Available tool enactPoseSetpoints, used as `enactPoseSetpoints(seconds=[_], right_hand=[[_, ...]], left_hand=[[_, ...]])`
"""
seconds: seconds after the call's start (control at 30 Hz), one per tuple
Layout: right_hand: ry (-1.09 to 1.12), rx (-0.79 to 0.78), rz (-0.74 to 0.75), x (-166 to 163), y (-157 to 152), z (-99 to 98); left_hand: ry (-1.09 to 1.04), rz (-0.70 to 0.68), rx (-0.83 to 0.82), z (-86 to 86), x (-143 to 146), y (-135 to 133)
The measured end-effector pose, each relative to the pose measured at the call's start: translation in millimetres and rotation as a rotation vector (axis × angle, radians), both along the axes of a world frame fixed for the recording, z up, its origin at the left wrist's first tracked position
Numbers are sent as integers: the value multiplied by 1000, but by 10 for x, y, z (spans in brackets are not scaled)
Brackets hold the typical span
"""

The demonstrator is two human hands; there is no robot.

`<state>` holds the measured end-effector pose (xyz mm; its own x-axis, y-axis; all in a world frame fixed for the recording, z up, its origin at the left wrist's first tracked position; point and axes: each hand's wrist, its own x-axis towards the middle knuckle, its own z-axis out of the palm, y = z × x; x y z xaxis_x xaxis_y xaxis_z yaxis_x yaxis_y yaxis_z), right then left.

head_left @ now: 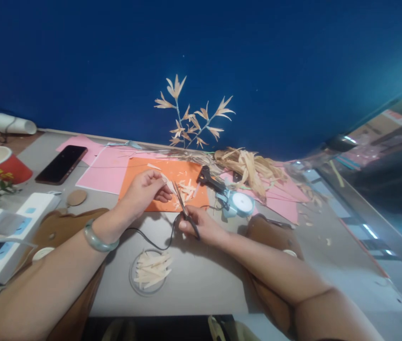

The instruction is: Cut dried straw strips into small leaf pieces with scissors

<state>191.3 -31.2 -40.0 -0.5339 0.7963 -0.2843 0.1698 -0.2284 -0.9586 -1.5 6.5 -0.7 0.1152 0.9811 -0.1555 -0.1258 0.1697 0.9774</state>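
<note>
My left hand (151, 189) is closed in a pinch on a pale strip of dried husk (167, 183), above an orange sheet (140, 166). My right hand (201, 226) grips the handles of a pair of scissors (183, 203), with the blades up against the husk strip. Cut husk scraps (187, 190) lie loose on the orange sheet behind the blades. Nearer to me, a round clear dish (132, 279) holds several pale cut strips (153, 269).
A black glue gun (209, 179) and a light blue ribbon roll (241, 203) lie to the right, before a husk pile (250, 168). Husk flowers on stems (190, 118) stand behind. Leftward are a phone (62, 164), a red cup (5, 166) and a power strip (26, 227).
</note>
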Motion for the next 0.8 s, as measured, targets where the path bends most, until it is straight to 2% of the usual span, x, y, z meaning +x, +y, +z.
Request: enactPoseSetpoints(seconds=[0.33,0.8], right_hand=[[-39,-7,-19,-7,6,-38],[-2,0,-49,-20,5,-54]], left_hand=[[28,27,63,-78,3,3],[35,38,69,-39,26,-15]])
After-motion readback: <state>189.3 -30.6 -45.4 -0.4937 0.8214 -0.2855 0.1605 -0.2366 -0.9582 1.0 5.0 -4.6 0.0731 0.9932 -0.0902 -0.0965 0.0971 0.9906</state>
